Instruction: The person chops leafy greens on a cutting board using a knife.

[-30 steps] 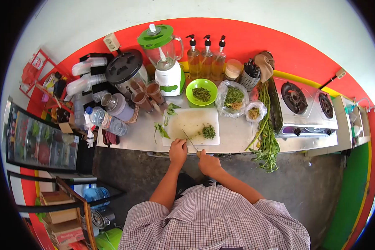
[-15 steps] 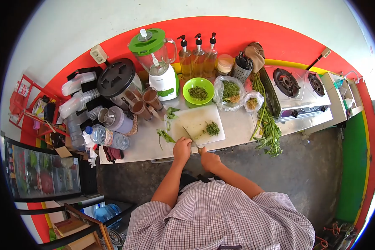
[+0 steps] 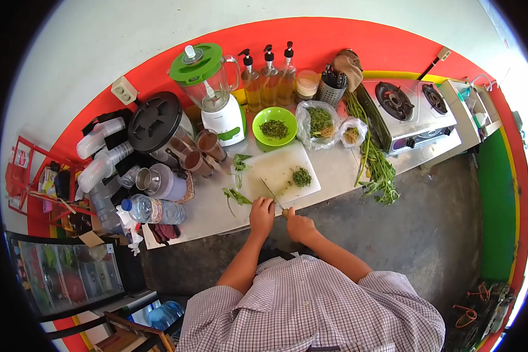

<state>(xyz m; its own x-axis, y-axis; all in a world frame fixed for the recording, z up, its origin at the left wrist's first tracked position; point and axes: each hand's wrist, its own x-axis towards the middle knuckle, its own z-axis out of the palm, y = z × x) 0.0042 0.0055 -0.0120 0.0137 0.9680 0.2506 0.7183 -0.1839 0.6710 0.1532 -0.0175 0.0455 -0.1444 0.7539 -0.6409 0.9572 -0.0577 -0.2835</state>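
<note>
My right hand [image 3: 300,226] is closed around the handle of a knife [image 3: 270,189], whose blade lies slanted over the near part of a white cutting board [image 3: 287,157]. Beside the blade, at the board's near edge, my left hand [image 3: 261,215] has its fingers curled together; whatever they hold, if anything, is hidden. Right of the blade sits a small heap of chopped green leaves [image 3: 301,176], with a few bits scattered near it. Loose leafy sprigs [image 3: 237,196] lie at the board's left edge. A green bowl [image 3: 259,130] holding chopped greens stands behind the board.
Bags of greens [image 3: 304,127] and long leafy stalks [image 3: 378,170] lie to the right, before a gas stove [image 3: 409,110]. Pump bottles [image 3: 269,82] and a blender [image 3: 221,120] stand behind. Brown cups [image 3: 197,162] and a water bottle [image 3: 152,210] are on the left.
The whole view has turned and shifted slightly. My right hand still grips the knife, and my left hand stays close to its blade with little visible movement.
</note>
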